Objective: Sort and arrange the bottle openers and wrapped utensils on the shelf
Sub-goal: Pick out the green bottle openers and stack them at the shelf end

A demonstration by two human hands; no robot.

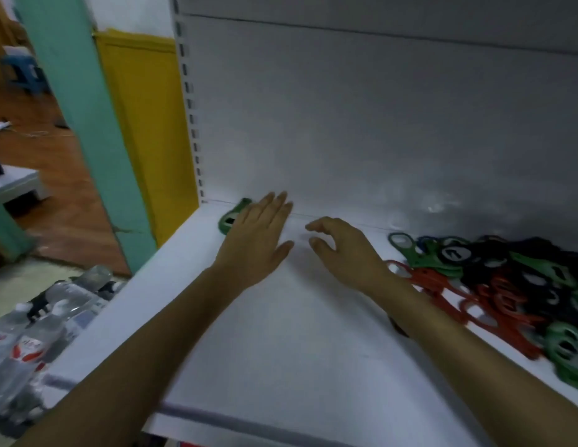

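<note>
My head-worn wide-angle camera, the only view, looks forward and down from close above the white shelf (281, 350), my left hand (255, 240) and right hand (345, 253) reaching in from the bottom edge toward the back panel (378, 124) it faces.

— Where are the bottle openers?
— Most lie in a tangled heap (507, 285) at the right of the frame, on the white shelf (281, 350): green, red and dark ones, flat and overlapping.
— And the stray?
— A single green opener (229, 219), left of centre, flat by the shelf's back edge, partly hidden.
</note>
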